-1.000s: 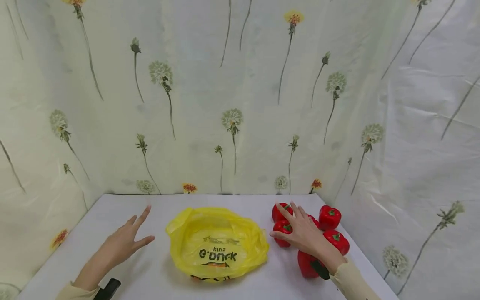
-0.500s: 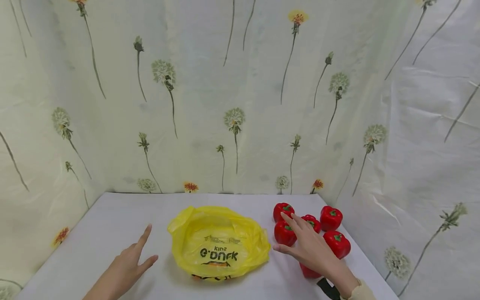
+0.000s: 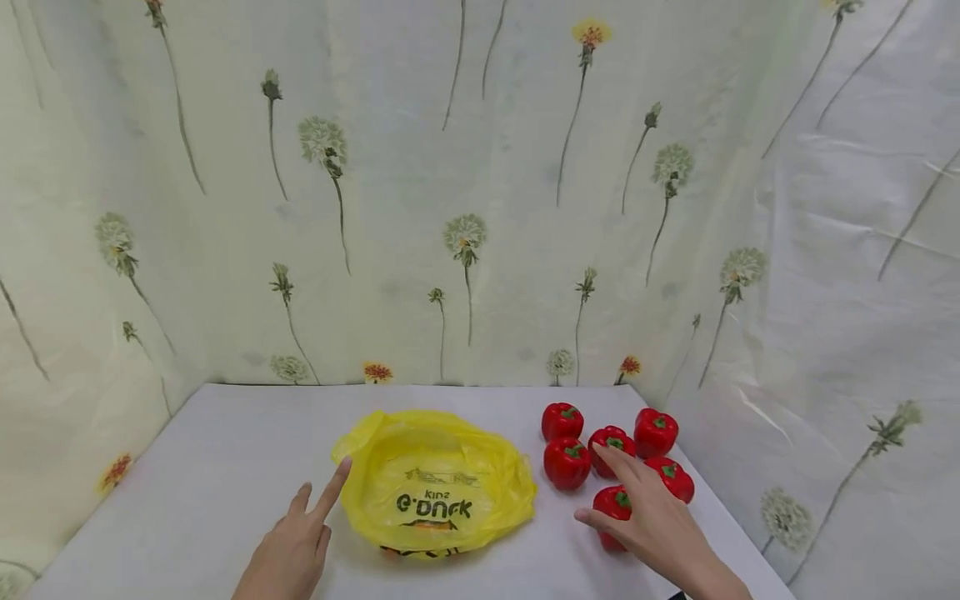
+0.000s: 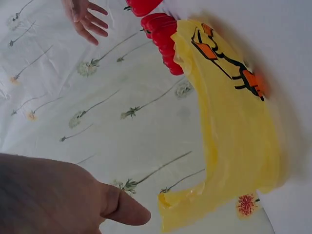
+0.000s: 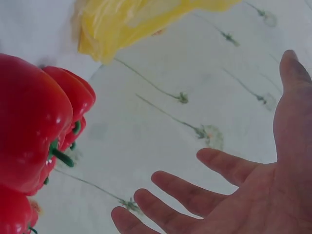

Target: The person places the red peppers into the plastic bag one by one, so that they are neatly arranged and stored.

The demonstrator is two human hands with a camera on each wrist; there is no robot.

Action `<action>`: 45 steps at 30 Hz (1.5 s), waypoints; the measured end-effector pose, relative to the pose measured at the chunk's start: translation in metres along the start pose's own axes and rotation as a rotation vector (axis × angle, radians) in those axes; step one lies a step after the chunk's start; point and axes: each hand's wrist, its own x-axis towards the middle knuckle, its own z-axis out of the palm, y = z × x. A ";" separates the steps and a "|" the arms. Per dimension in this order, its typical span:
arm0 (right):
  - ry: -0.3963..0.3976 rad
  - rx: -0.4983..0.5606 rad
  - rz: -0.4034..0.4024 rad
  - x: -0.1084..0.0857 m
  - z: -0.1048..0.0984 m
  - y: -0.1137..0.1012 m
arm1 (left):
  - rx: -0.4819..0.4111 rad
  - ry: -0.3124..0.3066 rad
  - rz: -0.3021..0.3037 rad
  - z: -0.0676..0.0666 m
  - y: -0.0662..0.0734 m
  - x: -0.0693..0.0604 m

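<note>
A yellow plastic bag (image 3: 435,487) with dark print stands on the white table, its mouth spread wide and its rim rolled. Beside its left edge my left hand (image 3: 292,537) hovers, fingers extended and nothing held; the left wrist view shows the thumb (image 4: 127,208) close to the bag's rim. Several red bell peppers (image 3: 566,463) with green stems stand in a cluster to the right of the bag. My right hand (image 3: 656,517) hangs over the near ones, thumb and fingers spread, partly covering them. In the right wrist view a large pepper (image 5: 29,122) appears apart from the fingers.
The white table (image 3: 247,442) reaches back to a pale curtain (image 3: 390,208) printed with dandelions, which also runs along both sides. Part of a dark wrist strap (image 3: 678,596) shows at the bottom edge.
My left hand has moved right and nearer, toward the bag's left edge. My right hand has shifted nearer and slightly right, uncovering the back peppers. The bag and peppers stay in place.
</note>
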 end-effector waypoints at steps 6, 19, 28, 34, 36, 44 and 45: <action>-0.035 0.009 0.055 -0.009 -0.006 0.010 | 0.064 -0.008 0.047 0.012 0.005 0.013; -0.100 0.066 0.181 -0.021 0.000 0.033 | -0.078 -0.134 0.019 0.030 -0.003 0.046; -0.129 0.073 0.268 -0.021 0.008 0.048 | -0.157 -0.149 -0.020 0.038 -0.009 0.071; -0.147 0.114 0.303 -0.019 0.020 0.060 | -0.253 -0.113 -0.025 0.046 -0.026 0.091; -0.144 0.122 0.309 -0.019 0.023 0.063 | -0.253 -0.090 -0.013 0.048 -0.030 0.095; -0.159 0.170 0.362 -0.016 0.032 0.071 | -0.293 -0.078 -0.004 0.050 -0.030 0.099; -0.161 0.173 0.368 -0.016 0.032 0.072 | -0.290 -0.077 0.002 0.050 -0.030 0.099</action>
